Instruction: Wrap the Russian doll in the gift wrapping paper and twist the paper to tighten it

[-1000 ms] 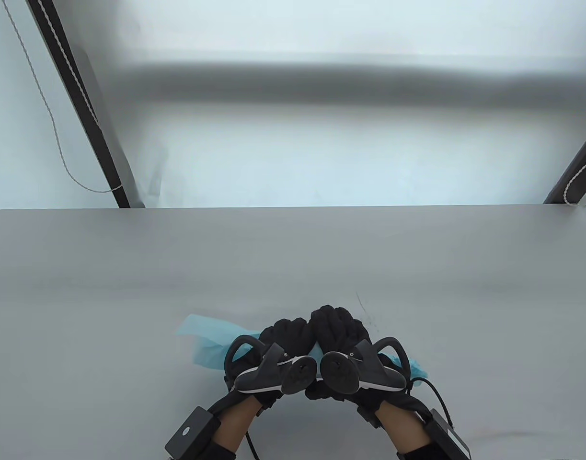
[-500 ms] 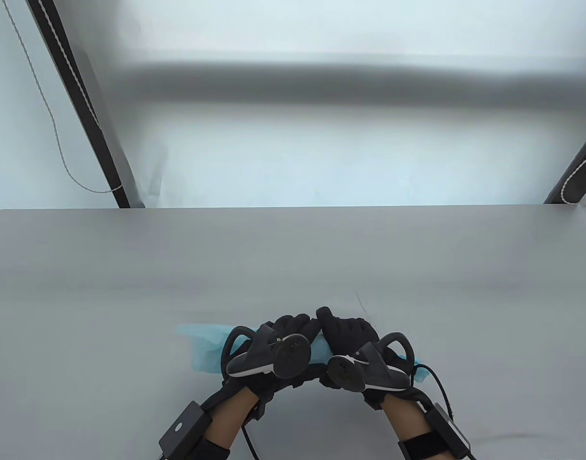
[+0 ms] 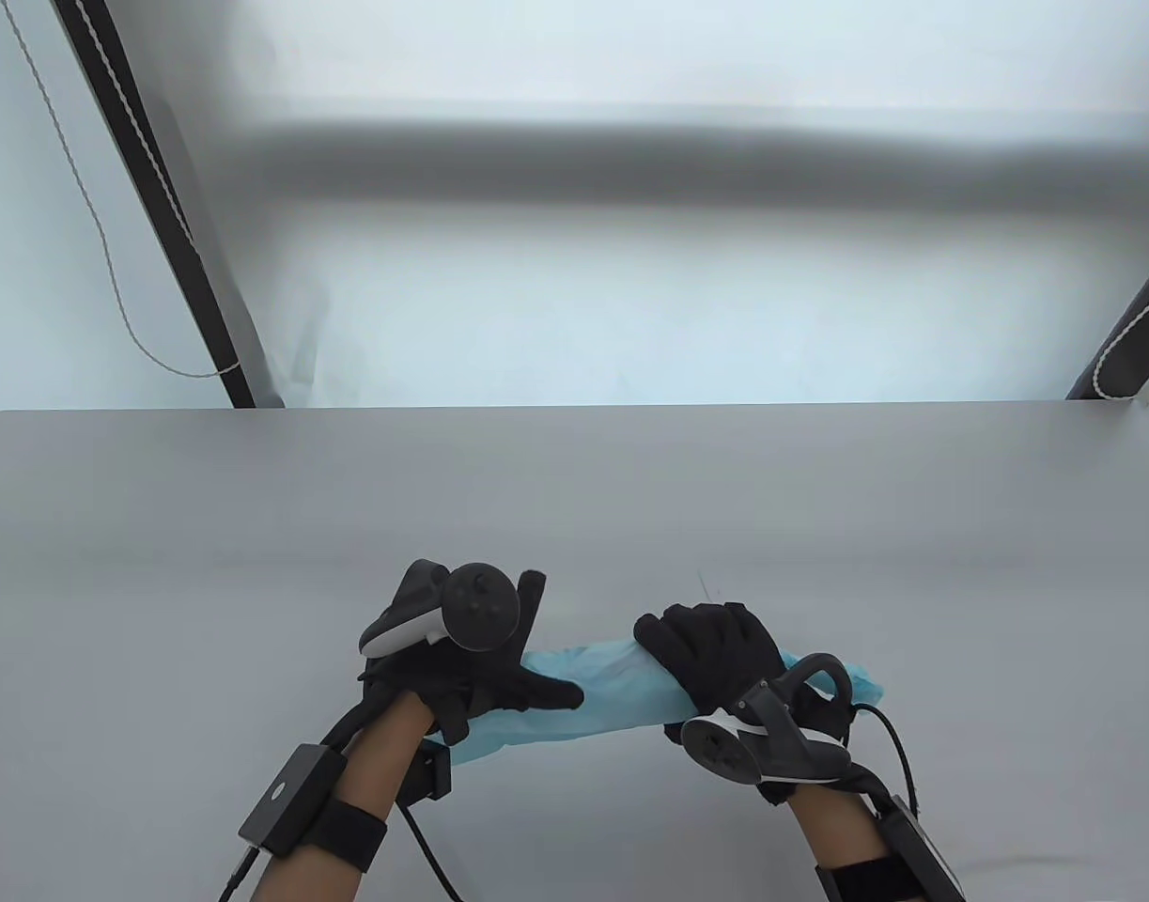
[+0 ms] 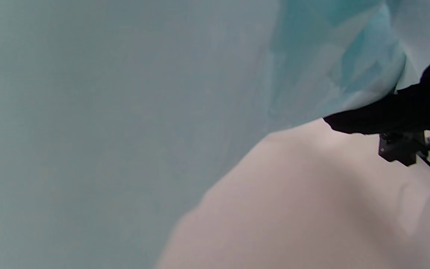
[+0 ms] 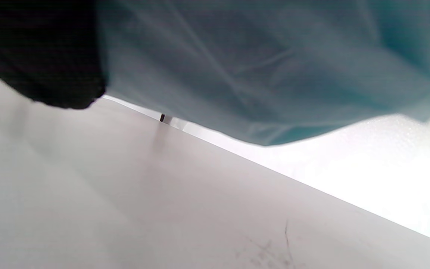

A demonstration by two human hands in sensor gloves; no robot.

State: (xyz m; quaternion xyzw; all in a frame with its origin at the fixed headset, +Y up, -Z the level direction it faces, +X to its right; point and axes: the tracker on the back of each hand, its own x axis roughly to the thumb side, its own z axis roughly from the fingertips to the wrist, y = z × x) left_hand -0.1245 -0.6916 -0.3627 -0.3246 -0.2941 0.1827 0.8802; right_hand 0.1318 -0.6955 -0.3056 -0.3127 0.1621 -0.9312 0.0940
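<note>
The light blue wrapping paper [image 3: 612, 686] lies as a long roll across the near part of the grey table [image 3: 574, 507]. The doll is hidden inside it. My left hand [image 3: 499, 676] lies palm down on the roll's left part, thumb stretched along the paper and one finger pointing straight away from me. My right hand [image 3: 715, 658] grips the roll's right part with its fingers curled over the top; a crumpled tail sticks out beyond it. Close-up, the paper [image 4: 334, 56] fills the upper right of the left wrist view. The right wrist view shows the paper [image 5: 256, 74] hanging just above the table.
The table's far edge [image 3: 574, 408] runs straight across the view. Black frame posts stand behind it at the left [image 3: 161, 216] and the right [image 3: 1128, 338], and a thin cord [image 3: 95, 235] hangs by the left one. Faint scratch marks [image 3: 706, 587] sit just beyond my right hand.
My hands, close together over the bundle before, have moved apart. The left hand slid left and turned palm down; the right shifted right. The paper between them now shows as a long roll.
</note>
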